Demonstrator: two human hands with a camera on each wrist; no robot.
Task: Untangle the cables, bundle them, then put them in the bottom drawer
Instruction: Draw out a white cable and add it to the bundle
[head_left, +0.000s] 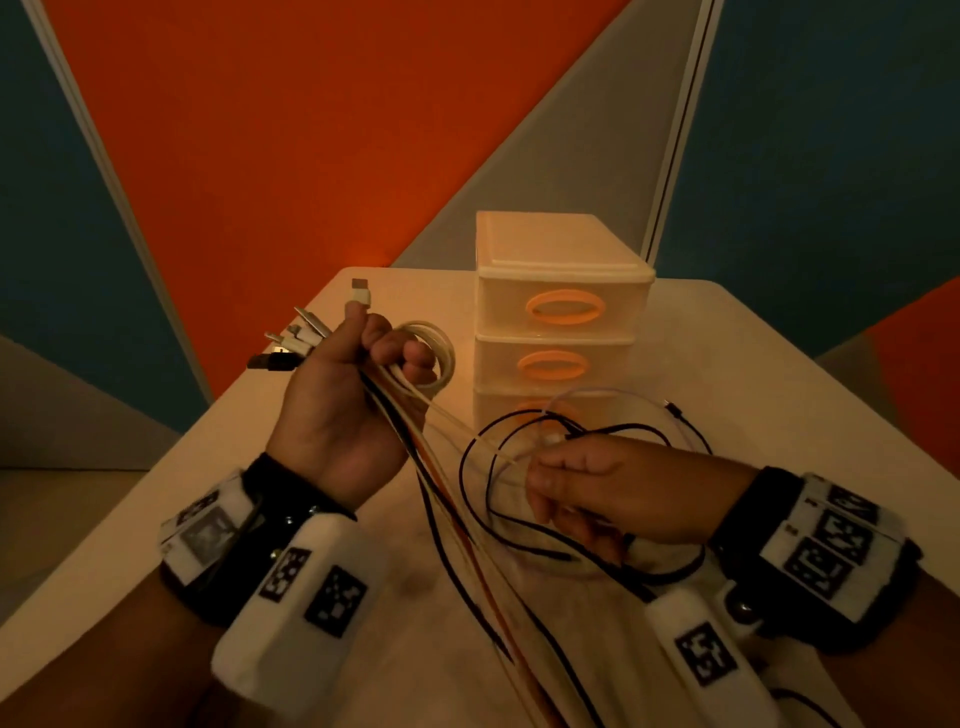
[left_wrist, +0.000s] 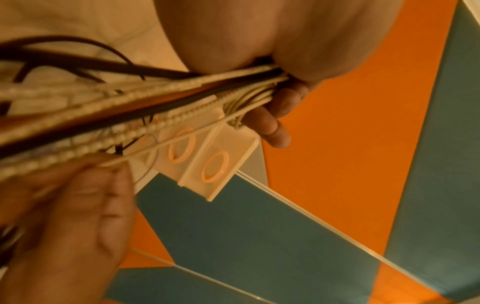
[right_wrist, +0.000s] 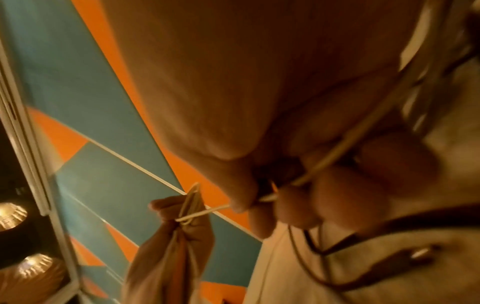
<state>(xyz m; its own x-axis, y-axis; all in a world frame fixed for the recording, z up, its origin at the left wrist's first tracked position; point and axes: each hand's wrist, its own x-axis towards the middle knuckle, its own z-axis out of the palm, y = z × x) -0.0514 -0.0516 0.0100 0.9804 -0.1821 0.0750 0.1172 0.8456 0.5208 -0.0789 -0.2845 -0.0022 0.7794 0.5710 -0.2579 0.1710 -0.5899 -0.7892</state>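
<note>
White, black and one orange cable (head_left: 415, 447) run in a bunch from the left hand (head_left: 343, 395), at the middle left of the head view, down toward the lower right of the frame. The fingers (left_wrist: 275, 131) of that hand are curled tight round the bunch, with about five plugs (head_left: 306, 338) sticking out above the fist and a small white coil (head_left: 434, 353) beside it. The right hand (head_left: 613, 488), lower and to the right, pinches one thin white cable (right_wrist: 207, 211); it stretches straight up and left to the left fist. Loose black loops (head_left: 519, 467) hang around the right hand (still messy, I think). Behind, in the middle of the frame, stands the drawer box (head_left: 556, 322) with three drawers on the tabletop (head_left: 779, 395). The bottom drawer (head_left: 550, 415) looks shut.
</note>
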